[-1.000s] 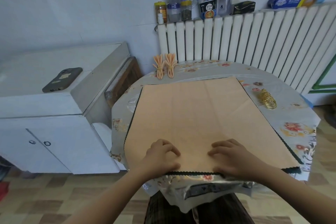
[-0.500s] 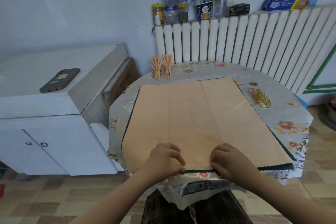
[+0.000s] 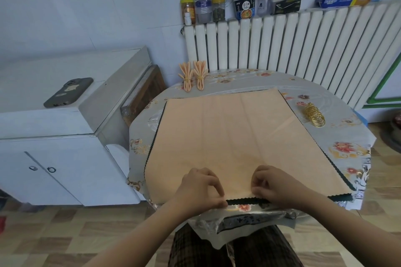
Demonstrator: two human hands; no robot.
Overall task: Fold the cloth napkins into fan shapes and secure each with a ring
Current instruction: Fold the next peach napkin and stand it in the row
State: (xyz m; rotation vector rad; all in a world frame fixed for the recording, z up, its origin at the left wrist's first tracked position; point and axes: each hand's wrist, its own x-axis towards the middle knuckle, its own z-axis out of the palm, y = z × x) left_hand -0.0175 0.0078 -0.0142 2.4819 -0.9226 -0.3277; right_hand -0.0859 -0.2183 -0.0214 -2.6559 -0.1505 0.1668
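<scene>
Left hand point(image 3: 198, 189): fingers curled, thumb and forefinger pinching the near edge of the peach cloth napkin point(image 3: 234, 143) at its zigzag-cut hem. Right hand point(image 3: 274, 186): fingers curled in the same manner, pinching the same near edge just to the right. The two hands are near each other but apart, with a short run of hem visible between them. At that run the edge is lifted slightly, and a dark green layer shows beneath the peach surface.

The napkin lies flat and spread open on the round table point(image 3: 338, 149), which carries a grey floral plastic cover. The napkin occupies most of the tabletop. Its near edge sits at the table's front rim; its far edge points toward the white radiator point(image 3: 293, 41). Faint crease lines run from near edge to far edge. No long axis is evident; the outline appears roughly square under the wide-angle view.

Two finished fan-folded napkins point(image 3: 193, 75), each bound with a ring, lie side by side at the far left of the table, fanned ends toward the wall. A cluster of gold rings point(image 3: 314, 115) rests on the table just beside the napkin's right edge.

A phone point(image 3: 68, 92) lies on the white cabinet point(image 3: 71, 128) left of the table.
</scene>
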